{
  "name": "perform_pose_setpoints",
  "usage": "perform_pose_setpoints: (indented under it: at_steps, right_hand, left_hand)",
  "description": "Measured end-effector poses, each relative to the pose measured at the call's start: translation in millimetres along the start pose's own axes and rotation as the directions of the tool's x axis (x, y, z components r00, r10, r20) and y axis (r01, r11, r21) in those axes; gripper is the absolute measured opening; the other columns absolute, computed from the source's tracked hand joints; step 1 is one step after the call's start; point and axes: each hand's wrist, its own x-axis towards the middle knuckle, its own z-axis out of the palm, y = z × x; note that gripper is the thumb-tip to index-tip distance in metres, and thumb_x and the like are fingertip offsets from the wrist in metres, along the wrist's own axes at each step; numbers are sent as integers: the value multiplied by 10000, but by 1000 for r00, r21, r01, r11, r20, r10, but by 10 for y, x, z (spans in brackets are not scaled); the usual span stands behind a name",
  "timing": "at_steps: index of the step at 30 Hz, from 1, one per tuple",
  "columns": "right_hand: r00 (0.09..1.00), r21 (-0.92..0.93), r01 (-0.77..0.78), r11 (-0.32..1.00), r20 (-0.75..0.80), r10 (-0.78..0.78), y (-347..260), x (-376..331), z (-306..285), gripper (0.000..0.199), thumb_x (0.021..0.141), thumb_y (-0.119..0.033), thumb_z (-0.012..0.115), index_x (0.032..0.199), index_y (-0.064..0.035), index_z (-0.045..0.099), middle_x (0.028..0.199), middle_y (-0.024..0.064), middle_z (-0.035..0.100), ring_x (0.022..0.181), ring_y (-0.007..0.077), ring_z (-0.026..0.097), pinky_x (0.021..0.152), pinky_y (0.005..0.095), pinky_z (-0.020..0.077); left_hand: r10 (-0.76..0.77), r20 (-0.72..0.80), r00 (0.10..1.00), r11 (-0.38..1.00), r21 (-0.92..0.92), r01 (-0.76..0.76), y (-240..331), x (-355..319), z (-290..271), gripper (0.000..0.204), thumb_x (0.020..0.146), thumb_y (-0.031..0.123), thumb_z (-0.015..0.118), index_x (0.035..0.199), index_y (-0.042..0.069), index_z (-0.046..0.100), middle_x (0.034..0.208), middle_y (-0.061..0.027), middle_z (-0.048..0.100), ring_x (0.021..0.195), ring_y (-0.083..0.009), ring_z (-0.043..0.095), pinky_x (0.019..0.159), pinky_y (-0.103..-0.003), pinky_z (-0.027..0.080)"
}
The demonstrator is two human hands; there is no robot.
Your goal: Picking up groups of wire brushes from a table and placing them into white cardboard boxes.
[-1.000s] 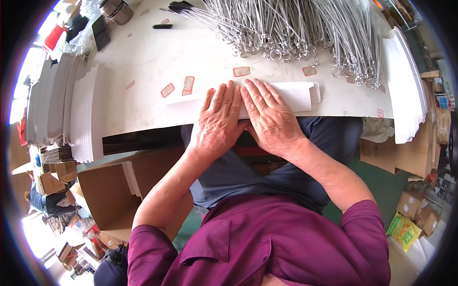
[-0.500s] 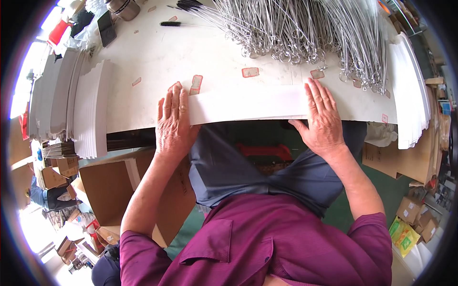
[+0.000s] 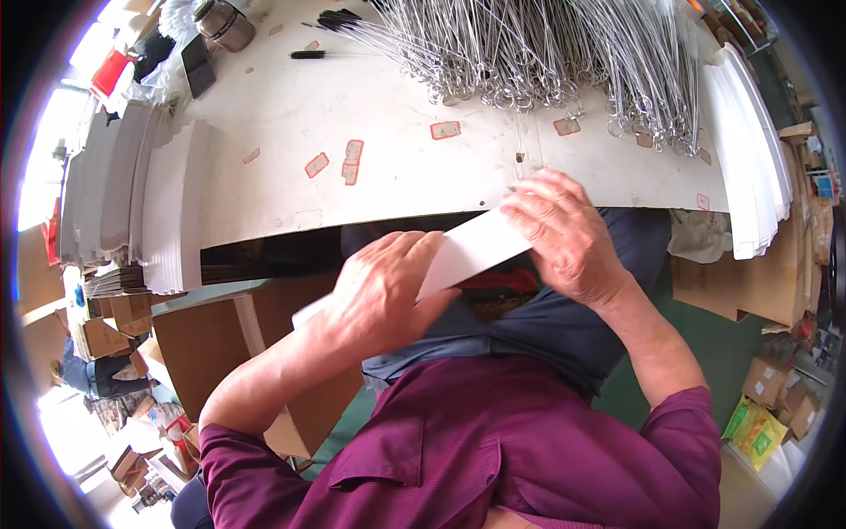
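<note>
A long, narrow white card piece (image 3: pixel 473 256) is held tilted over my lap, just off the table's front edge. My left hand (image 3: pixel 379 286) is closed around its lower-left part, thumb on the near side and fingers over the far side. The piece's lower-left end sticks out past my left wrist. My right hand (image 3: pixel 564 236) grips the upper-right end, its fingers curled over the top and hiding that end. Whether the piece is a flat strip or a folded sleeve, I cannot tell.
Wire-handled brushes (image 3: pixel 529 62) lie heaped at the back of the white table (image 3: pixel 264 198). White card stacks stand at left (image 3: pixel 172 207) and right (image 3: pixel 749 150). A metal flask (image 3: pixel 225 25) and dark phone (image 3: pixel 198 66) are at back left. An open cardboard box (image 3: pixel 207 353) sits below left.
The white card piece has come off the table edge and tilted, its left end lowered toward me. Both hands, flat on it before, are now wrapped around it; my left moved right and nearer.
</note>
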Motion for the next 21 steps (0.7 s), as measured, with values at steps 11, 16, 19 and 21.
perform_pose_setpoints:
  at_steps: [11, 16, 19, 21]
  right_hand:
    - [944, 150, -209, 966, -226, 239, -150, -80, 93, 490, 804, -94, 822, 1252, 4, 649, 1176, 148, 673, 1054, 321, 662, 916, 421, 544]
    - [935, 283, -196, 939, -236, 266, -355, -137, 322, 444, 849, -70, 797, 1245, 59, 645, 997, 139, 715, 853, 275, 703, 740, 365, 586]
    - [925, 286, -200, 937, -260, 277, -376, -123, 365, 446, 854, -66, 794, 1256, 57, 646, 992, 144, 713, 846, 279, 707, 727, 367, 587]
    - [926, 371, -195, 908, -237, 295, -411, -98, 363, 390, 867, -62, 785, 1215, 62, 660, 962, 157, 716, 816, 295, 712, 702, 366, 578]
  left_hand:
    - [-365, 11, 931, 897, -263, 354, -152, 104, 289, 639, 762, 241, 850, 1281, -21, 585, 1013, -201, 716, 914, -313, 732, 804, -399, 573]
    - [-326, -55, 944, 914, -275, 299, -146, 24, 457, 636, 769, 230, 852, 1286, -21, 580, 1019, -205, 718, 912, -309, 735, 794, -390, 580]
    - [-381, -37, 924, 873, -342, 347, -115, -8, 494, 629, 773, 223, 852, 1284, -22, 580, 1026, -207, 718, 909, -307, 736, 787, -389, 583]
    - [-344, -91, 935, 903, -304, 303, -122, -50, 560, 628, 775, 220, 852, 1289, -17, 578, 1027, -208, 717, 913, -311, 735, 790, -390, 584]
